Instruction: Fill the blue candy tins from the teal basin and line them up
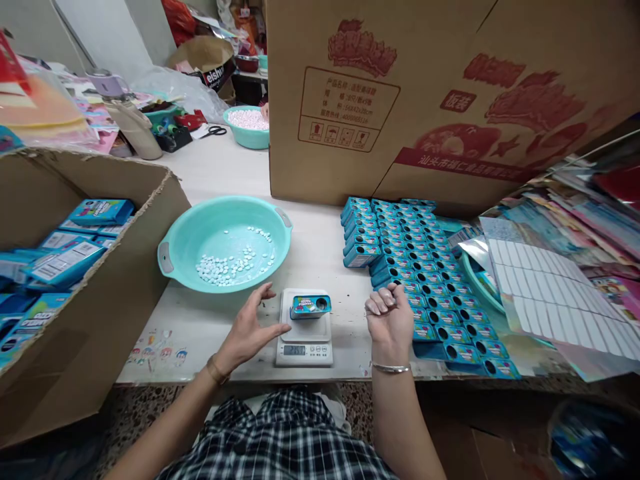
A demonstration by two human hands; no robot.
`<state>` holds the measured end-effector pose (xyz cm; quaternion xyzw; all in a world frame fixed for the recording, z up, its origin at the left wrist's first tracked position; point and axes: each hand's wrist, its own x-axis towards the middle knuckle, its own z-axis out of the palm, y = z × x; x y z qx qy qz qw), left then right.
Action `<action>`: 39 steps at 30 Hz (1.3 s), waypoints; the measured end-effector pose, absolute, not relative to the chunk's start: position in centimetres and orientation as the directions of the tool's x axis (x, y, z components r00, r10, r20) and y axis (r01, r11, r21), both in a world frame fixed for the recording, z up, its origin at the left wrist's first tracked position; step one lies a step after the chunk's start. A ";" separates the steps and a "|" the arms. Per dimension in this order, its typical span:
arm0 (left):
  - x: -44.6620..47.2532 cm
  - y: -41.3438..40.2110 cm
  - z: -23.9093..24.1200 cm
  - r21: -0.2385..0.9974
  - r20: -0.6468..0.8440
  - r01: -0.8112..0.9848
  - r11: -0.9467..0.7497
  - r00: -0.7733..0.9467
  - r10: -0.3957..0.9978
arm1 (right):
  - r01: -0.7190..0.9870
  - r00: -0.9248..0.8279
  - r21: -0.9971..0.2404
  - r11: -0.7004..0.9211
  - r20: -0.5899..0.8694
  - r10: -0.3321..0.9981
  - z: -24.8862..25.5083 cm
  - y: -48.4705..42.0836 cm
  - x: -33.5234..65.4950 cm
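Observation:
A small blue box with a round hole lies on a white digital scale at the table's front edge. My left hand hovers just left of the scale, fingers apart and curved, holding nothing. My right hand is just right of the scale, palm toward me, fingers curled in; I cannot make out anything in them. A teal basin behind the left hand holds several small white tablets. Rows of the same blue boxes lie to the right.
An open cardboard carton with blue packs stands at the left. A large printed carton blocks the back. White label sheets and coloured papers lie at the right. A second teal bowl of tablets sits far back.

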<state>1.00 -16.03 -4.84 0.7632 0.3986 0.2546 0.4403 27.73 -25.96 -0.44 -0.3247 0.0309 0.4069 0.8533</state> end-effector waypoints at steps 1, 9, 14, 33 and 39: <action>0.4 -16.1 -4.8 0.875 0.036 0.389 -0.288 0.541 0.840 | -0.713 0.669 -0.530 0.459 -0.316 0.673 -0.4 -26.0 27.9; -0.6 -16.2 -4.8 0.879 0.039 0.382 -0.285 0.538 0.842 | -0.718 0.663 -0.537 0.443 -0.332 0.671 -0.4 -25.7 27.5; -0.1 -16.2 -4.6 0.880 0.065 0.360 -0.310 0.555 0.829 | -0.716 0.665 -0.543 0.438 -0.343 0.663 -0.5 -25.8 27.5; 4.0 -16.3 -2.8 0.880 0.185 0.220 -0.422 0.659 0.729 | -0.710 0.642 -0.595 0.377 -0.327 0.693 0.9 -22.2 23.2; 5.8 -16.4 -2.6 0.869 0.218 0.191 -0.456 0.679 0.701 | -0.598 0.690 -0.703 0.385 -0.206 0.694 1.3 -21.2 20.6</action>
